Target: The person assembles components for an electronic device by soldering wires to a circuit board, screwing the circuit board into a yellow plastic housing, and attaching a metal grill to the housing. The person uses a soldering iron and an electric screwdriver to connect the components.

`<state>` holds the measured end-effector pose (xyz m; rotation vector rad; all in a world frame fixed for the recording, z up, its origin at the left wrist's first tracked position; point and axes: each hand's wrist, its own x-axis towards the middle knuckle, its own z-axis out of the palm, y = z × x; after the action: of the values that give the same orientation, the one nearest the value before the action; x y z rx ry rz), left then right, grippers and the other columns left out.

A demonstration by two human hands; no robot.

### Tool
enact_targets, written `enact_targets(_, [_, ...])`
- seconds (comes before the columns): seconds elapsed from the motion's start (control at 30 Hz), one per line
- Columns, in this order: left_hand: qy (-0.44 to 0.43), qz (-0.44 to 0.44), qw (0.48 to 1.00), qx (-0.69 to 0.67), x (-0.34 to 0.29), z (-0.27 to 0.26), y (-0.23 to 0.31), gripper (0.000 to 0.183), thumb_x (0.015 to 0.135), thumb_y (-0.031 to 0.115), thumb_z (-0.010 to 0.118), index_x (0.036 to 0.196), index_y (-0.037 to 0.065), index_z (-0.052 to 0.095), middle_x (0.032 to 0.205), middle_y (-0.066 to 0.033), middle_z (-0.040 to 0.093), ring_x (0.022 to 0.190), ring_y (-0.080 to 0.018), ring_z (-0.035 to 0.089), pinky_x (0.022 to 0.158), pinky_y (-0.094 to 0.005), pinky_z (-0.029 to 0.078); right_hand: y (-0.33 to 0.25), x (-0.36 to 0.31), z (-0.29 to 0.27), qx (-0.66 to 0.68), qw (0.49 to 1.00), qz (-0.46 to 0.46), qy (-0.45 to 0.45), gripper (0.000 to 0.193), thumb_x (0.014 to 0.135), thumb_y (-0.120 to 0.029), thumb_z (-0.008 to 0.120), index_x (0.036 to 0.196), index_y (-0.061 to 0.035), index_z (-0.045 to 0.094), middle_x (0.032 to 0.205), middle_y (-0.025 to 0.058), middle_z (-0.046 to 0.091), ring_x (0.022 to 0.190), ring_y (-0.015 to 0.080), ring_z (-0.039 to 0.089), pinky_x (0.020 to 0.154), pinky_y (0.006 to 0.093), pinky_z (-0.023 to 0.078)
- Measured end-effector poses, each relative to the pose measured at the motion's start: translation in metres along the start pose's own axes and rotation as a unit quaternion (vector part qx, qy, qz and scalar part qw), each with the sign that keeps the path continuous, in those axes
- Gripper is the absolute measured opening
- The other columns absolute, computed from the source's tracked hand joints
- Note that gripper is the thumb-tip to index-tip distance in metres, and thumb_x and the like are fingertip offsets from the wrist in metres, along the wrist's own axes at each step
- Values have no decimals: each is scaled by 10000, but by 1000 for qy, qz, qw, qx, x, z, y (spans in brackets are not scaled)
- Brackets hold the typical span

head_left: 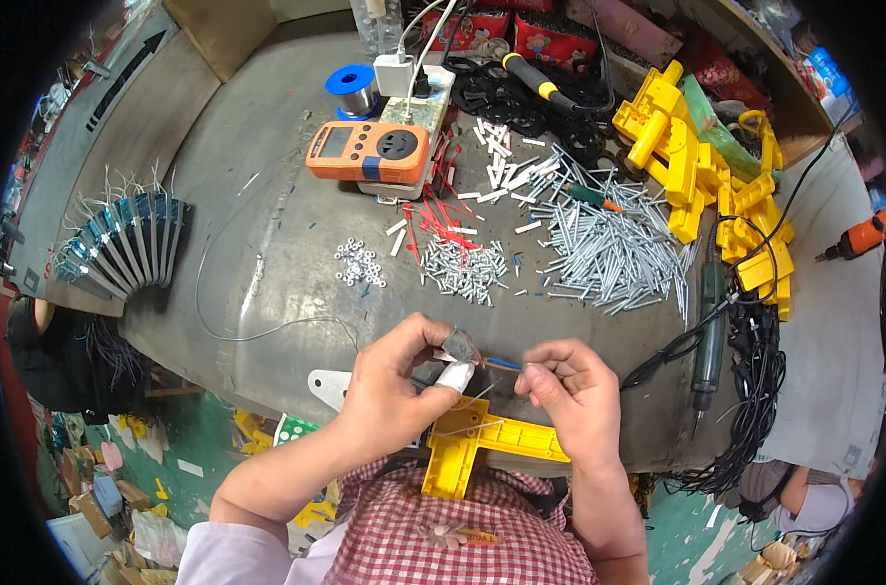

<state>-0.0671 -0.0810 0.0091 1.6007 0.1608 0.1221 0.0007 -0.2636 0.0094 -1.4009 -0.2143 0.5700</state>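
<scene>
At the table's near edge my left hand (pixel 392 375) is closed in a pinch, with white tape round its thumb and a grey wrap on its index finger. Thin wires with a blue stretch (pixel 504 365) run from its fingertips to my right hand (pixel 574 390), whose thumb and index finger pinch the other end. Their exact ends are hidden by the fingers. Below both hands lies a yellow plastic housing (pixel 452 456), overhanging the table edge against my checked apron (pixel 433 536). A pale metal plate with holes (pixel 327 387) sticks out beside my left hand.
Screws (pixel 609 239) and small white rings (pixel 360 263) lie in piles beyond my hands. An orange multimeter (pixel 367 152), a solder spool (pixel 353 93) and yellow housings (pixel 672 146) stand farther back. A corded electric screwdriver (pixel 708 341) lies right; circuit boards (pixel 126 239) stand left.
</scene>
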Motion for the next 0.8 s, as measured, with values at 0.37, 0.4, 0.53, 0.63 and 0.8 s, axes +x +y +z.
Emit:
enact_targets(0.37, [44, 42, 996, 60, -4, 7, -6, 246, 692, -21, 665, 914, 21, 568, 879, -108, 631, 826, -221, 643, 719, -305, 503, 4, 0, -10, 14, 1000, -24, -14, 147, 859, -33, 618, 980, 39, 574, 892, 70, 635, 780, 76, 582, 717, 220, 477])
enact_targets(0.4, [37, 57, 997, 47, -2, 8, -6, 234, 689, -21, 664, 901, 22, 576, 863, -109, 629, 800, -241, 640, 695, -310, 503, 5, 0, -11, -11, 998, -39, -44, 162, 851, -29, 628, 987, 34, 567, 894, 61, 633, 783, 75, 579, 723, 224, 477])
enact_targets(0.53, [-22, 136, 974, 180, 1, 8, 5, 201, 695, -6, 668, 880, 37, 600, 830, -81, 626, 773, -247, 625, 695, -320, 488, 0, 7, 0, -37, 997, -24, -63, 199, 834, -33, 651, 999, 18, 551, 861, 55, 642, 765, 79, 584, 719, 229, 481])
enact_targets(0.63, [-43, 154, 967, 200, 13, 1, 5, 131, 700, -11, 689, 776, 42, 597, 825, -51, 648, 846, -205, 626, 805, -361, 464, 8, 6, -10, -134, 989, -22, -57, 245, 822, -17, 652, 1041, 0, 543, 805, 66, 655, 759, 98, 612, 693, 244, 494])
enact_targets(0.8, [-101, 219, 909, 341, 24, 3, 2, 165, 688, 118, 695, 834, 108, 619, 832, -21, 619, 932, -211, 576, 921, -420, 356, 5, 17, -17, -69, 987, 80, -119, 418, 834, -4, 609, 1230, 0, 475, 774, 89, 659, 651, 90, 587, 596, 221, 461])
